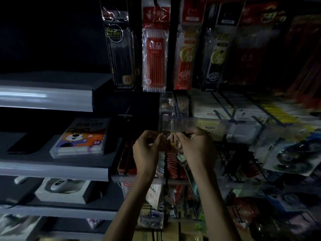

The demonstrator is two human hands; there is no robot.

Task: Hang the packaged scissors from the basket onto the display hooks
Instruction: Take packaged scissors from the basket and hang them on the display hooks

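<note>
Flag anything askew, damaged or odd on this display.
Nothing clearly stands out. The left hand and right hand hold a small pack under the clear rail; the pen packs above hang in line. The right side is too blurred to judge.

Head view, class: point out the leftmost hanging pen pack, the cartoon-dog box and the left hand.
leftmost hanging pen pack (121,54), head view, its clear front.
cartoon-dog box (83,134), head view, its printed lid.
left hand (145,151), head view, its back.

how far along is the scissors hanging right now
Done: unclear; too dim to pick out hung scissors. In hand: left hand and right hand pinch one small pack just under the clear rail, apparently not yet hooked. Left: basket out of view, so count unknown.
</note>
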